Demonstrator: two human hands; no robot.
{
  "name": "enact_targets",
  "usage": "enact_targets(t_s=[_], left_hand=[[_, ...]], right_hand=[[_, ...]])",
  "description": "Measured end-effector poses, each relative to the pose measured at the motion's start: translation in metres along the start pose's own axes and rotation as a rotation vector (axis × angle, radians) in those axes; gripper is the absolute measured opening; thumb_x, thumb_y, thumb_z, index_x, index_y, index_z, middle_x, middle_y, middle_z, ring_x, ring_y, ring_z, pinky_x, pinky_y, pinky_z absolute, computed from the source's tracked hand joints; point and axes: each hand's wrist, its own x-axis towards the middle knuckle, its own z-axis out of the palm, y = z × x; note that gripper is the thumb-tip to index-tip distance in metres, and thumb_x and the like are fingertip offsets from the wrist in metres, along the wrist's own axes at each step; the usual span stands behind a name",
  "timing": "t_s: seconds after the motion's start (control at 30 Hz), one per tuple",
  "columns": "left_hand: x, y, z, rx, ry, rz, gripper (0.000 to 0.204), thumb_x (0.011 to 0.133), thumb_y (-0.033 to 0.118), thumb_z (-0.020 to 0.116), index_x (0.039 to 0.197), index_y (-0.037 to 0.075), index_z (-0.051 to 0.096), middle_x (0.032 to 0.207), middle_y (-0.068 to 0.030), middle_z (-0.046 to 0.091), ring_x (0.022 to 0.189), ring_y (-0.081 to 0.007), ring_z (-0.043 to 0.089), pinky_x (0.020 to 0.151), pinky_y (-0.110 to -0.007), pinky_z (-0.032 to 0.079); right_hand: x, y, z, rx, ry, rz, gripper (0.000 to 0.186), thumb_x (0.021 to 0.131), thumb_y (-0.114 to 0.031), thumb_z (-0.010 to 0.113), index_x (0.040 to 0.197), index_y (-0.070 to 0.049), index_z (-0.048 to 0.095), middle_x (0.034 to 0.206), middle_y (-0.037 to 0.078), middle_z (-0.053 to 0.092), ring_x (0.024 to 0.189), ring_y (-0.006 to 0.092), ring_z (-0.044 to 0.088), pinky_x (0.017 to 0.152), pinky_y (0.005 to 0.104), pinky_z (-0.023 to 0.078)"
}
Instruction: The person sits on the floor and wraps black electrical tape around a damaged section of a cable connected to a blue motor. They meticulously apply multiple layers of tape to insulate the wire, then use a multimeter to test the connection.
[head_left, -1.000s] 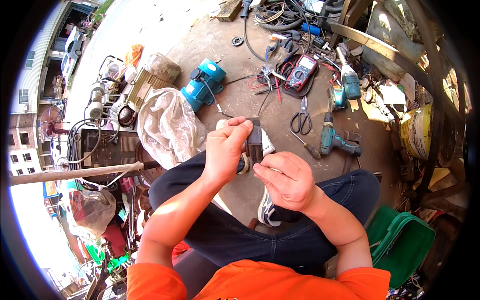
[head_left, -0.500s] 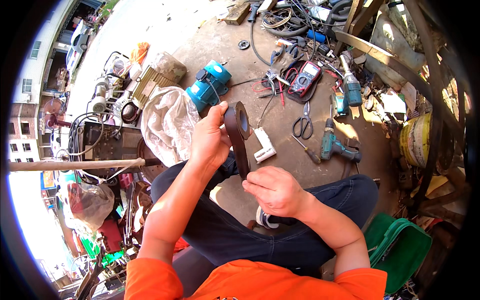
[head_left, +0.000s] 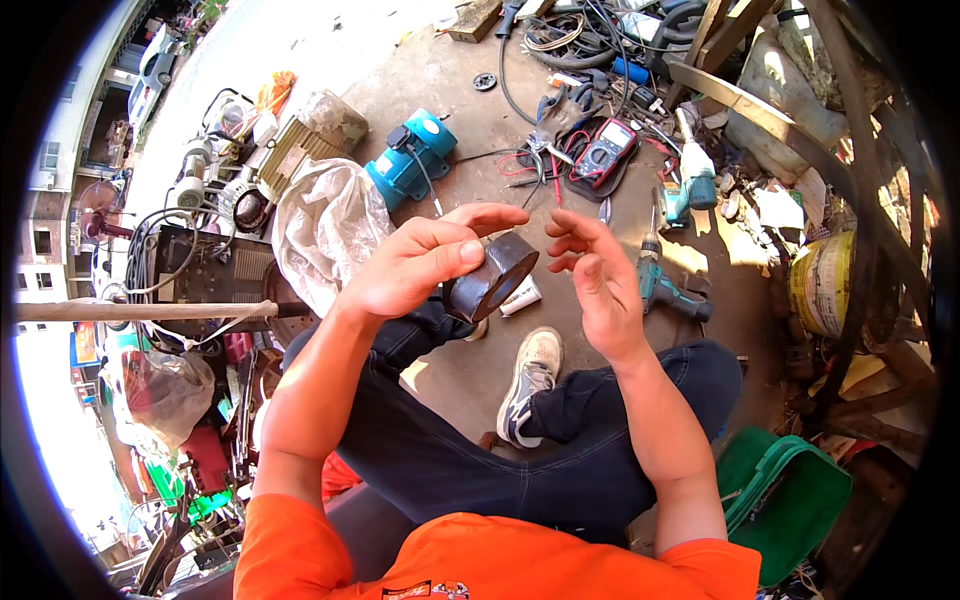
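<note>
My left hand (head_left: 415, 265) grips a roll of black tape (head_left: 482, 274) between thumb and fingers, above my lap. The roll is tilted, its hole facing right and down. Across from it, my right hand (head_left: 608, 290) is raised with fingers apart, holding nothing and not touching the roll. No strip of tape is seen stretched between the hands. Behind the roll, a white pipe-like piece (head_left: 521, 296) lies on the ground, partly covered. Beyond my left hand stands a blue electric motor (head_left: 412, 165) with a cable. Scissors are mostly hidden behind my right hand.
A red and grey multimeter (head_left: 606, 148) with leads lies ahead. Teal power drill (head_left: 672, 290) and another teal power tool (head_left: 698, 178) lie to the right. Crumpled plastic sheeting (head_left: 325, 225) and a wooden pole (head_left: 150, 311) are left. Green plastic (head_left: 800, 500) stands near my right knee.
My right hand has let go of the tape's free end and risen, its fingers spreading. The roll has tipped over in my left hand, and the hanging strip is no longer visible.
</note>
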Motion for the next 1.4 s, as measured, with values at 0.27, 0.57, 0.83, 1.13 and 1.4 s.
enact_targets(t_s=[0.27,0.57,0.83,1.13,1.4], left_hand=[[0.01,0.015,-0.026,0.365,-0.352,-0.099,0.039,0.098,0.035,0.053,0.085,0.0,0.062,0.128,-0.0203,0.048,0.125,-0.0264,0.038,0.1,-0.042,0.032],[0.066,-0.017,-0.082,0.267,-0.463,0.015,0.041,0.099,0.037,0.05,0.106,0.0,0.067,0.124,-0.0142,0.058,0.123,-0.0232,0.047,0.102,-0.037,0.037],[0.017,-0.196,-0.202,-0.373,0.738,-0.335,0.022,0.094,0.014,0.056,0.111,0.001,0.059,0.114,-0.0105,0.062,0.097,-0.0158,0.06,0.079,-0.029,0.05],[0.006,-0.35,-0.178,-0.861,0.617,-0.3,0.035,0.096,0.016,0.056,0.128,0.004,0.05,0.132,-0.0106,0.052,0.124,-0.0182,0.047,0.097,-0.034,0.042],[-0.019,-0.326,-0.17,-0.953,0.782,-0.16,0.018,0.097,0.017,0.057,0.11,0.005,0.053,0.101,-0.0108,0.067,0.083,-0.013,0.063,0.058,-0.02,0.047]], right_hand=[[-0.005,0.039,-0.001,0.618,-0.465,0.543,0.066,0.097,-0.055,0.043,0.135,-0.001,0.043,0.124,0.015,0.058,0.114,0.024,0.058,0.097,0.0417,0.046],[0.022,0.04,0.029,0.972,-0.254,0.506,0.079,0.086,-0.067,0.049,0.13,-0.002,0.047,0.121,0.022,0.06,0.109,0.0441,0.059,0.099,0.0504,0.043],[0.088,0.109,0.018,0.444,-0.231,0.75,0.068,0.084,-0.054,0.062,0.125,-0.002,0.043,0.102,0.019,0.063,0.09,0.0282,0.064,0.085,0.0367,0.048],[0.137,0.2,0.054,0.195,-0.315,0.969,0.063,0.088,-0.044,0.062,0.123,0.007,0.053,0.104,0.012,0.062,0.09,0.0198,0.059,0.085,0.0338,0.046],[0.172,0.235,0.083,-0.132,-0.536,1.058,0.056,0.085,-0.032,0.069,0.124,0.006,0.054,0.108,0.013,0.062,0.095,0.0166,0.059,0.086,0.0308,0.046]])
